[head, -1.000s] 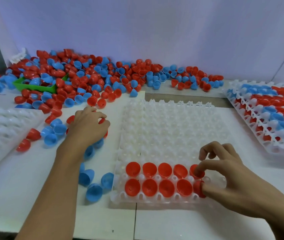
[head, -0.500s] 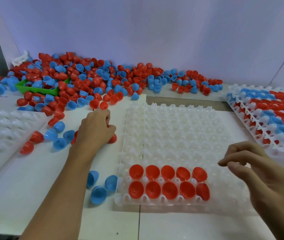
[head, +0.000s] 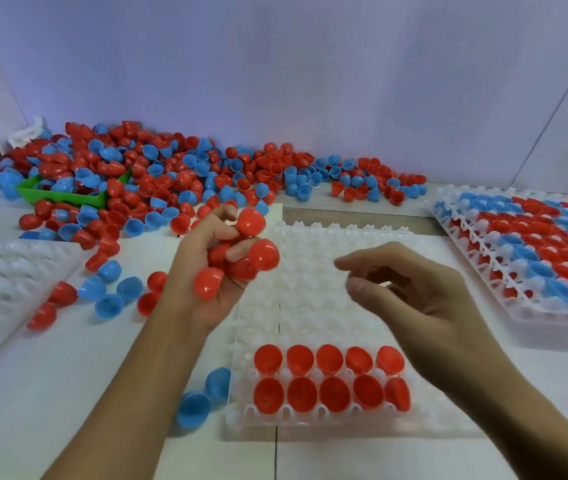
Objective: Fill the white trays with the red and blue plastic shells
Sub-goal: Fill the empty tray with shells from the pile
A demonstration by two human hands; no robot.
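Observation:
A white tray [head: 313,306] lies in front of me with two near rows of red shells [head: 331,379] seated in its left pockets. My left hand [head: 206,282] hovers above the tray's far left corner, palm up, and grips a handful of several red shells [head: 263,254]. My right hand [head: 410,289] hangs over the tray's middle, fingers loosely curled toward the left hand, holding nothing. A big heap of loose red and blue shells [head: 185,174] lies along the back wall.
A filled tray stack [head: 532,244] of red and blue shells sits at the right. Another white tray [head: 1,275] lies at the left edge. A green bin [head: 67,197] is buried in the heap. Loose blue shells [head: 202,396] lie beside the tray's near left corner.
My left hand rose from the table with a handful of red shells and moved right over the tray. My right hand left the near row and lifted toward the left hand.

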